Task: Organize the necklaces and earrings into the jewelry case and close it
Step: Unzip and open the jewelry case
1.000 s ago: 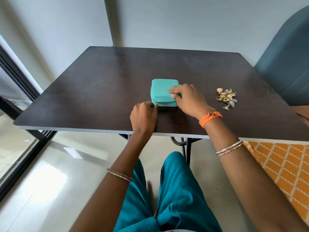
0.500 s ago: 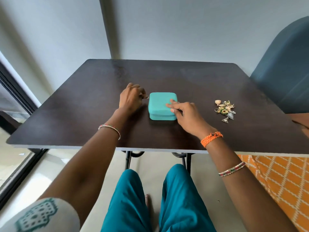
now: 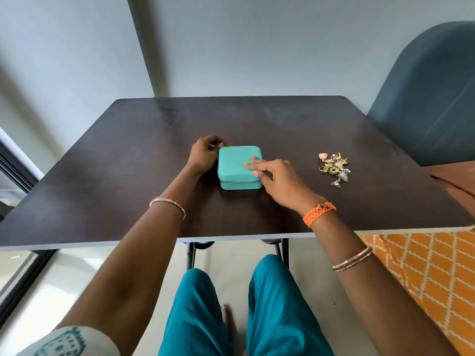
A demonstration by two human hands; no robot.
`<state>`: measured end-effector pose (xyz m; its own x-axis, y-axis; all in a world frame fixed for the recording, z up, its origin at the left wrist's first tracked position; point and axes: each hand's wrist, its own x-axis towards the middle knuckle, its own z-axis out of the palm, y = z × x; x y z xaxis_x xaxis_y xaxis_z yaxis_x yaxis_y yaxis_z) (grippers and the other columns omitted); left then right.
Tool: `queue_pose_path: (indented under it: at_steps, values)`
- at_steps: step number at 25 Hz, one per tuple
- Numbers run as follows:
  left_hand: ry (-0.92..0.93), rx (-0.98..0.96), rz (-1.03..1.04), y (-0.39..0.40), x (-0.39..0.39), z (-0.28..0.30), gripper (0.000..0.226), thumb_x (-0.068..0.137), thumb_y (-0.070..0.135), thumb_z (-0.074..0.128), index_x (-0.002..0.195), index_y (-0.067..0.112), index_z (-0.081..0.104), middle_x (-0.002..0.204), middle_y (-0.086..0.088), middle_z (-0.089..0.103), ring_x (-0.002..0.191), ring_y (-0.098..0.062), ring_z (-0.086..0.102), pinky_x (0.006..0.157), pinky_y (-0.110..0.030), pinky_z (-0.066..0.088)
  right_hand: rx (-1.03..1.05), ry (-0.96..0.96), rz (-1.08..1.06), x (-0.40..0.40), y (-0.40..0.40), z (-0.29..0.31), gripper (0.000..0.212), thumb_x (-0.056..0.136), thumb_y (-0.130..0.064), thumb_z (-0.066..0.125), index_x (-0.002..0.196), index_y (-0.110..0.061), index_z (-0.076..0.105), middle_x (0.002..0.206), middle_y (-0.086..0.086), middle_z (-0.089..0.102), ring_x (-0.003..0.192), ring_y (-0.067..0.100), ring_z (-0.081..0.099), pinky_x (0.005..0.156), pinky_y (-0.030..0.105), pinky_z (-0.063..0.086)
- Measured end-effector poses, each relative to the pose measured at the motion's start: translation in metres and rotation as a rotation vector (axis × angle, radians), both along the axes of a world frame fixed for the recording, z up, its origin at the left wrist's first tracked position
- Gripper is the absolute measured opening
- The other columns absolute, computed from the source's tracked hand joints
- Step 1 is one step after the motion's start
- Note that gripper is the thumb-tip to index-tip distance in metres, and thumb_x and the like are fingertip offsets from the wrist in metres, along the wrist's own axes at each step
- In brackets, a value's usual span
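Note:
A small teal jewelry case [image 3: 236, 160] lies with its lid down in the middle of the dark table [image 3: 128, 176]. My left hand [image 3: 204, 155] is at the case's far left corner, its fingers curled and pinching what looks like the zipper pull. My right hand [image 3: 276, 176] rests on the lid's near right part, fingers stretched flat across it. A heap of earrings and other jewelry [image 3: 334, 168] lies on the table to the right of the case, apart from both hands.
A blue-grey chair back [image 3: 426, 98] stands at the table's far right. Orange patterned fabric [image 3: 424, 273] is at the lower right. My legs in teal trousers are under the table's near edge. A window frame [image 3: 15, 173] runs along the left.
My left hand has travelled from the case's near left corner along its left side to the far left corner. My right hand stayed on the lid. The camera tilted down.

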<state>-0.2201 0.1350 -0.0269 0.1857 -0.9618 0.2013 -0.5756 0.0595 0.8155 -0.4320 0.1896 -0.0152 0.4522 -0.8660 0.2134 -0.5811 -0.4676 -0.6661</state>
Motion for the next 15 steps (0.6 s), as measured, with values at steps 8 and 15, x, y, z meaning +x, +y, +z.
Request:
queue_pose_path:
  at_steps: [8,15]
  values:
    - [0.172,0.125,-0.343,0.077,0.008,-0.002,0.088,0.081,0.007,0.07,0.149,0.021,0.015,0.155,0.006,0.022,0.139,-0.003,0.019,0.112,-0.027,0.02,-0.469,0.36,0.089,-0.016,-0.005,-0.002,0.048,0.091,-0.022,0.058,0.138,-0.025,0.048,0.152,0.007,0.034,0.137,0.025,0.034,0.108,0.036,0.035]
    - [0.134,0.125,-0.308,0.063,0.009,-0.015,0.107,0.062,0.034,0.084,0.149,0.024,0.023,0.148,0.007,0.04,0.133,-0.003,0.039,0.114,-0.034,0.032,-0.502,0.197,0.152,-0.019,-0.017,-0.018,0.042,0.089,-0.013,0.063,0.131,-0.01,0.055,0.134,0.015,0.055,0.131,0.027,0.046,0.107,0.043,0.04]
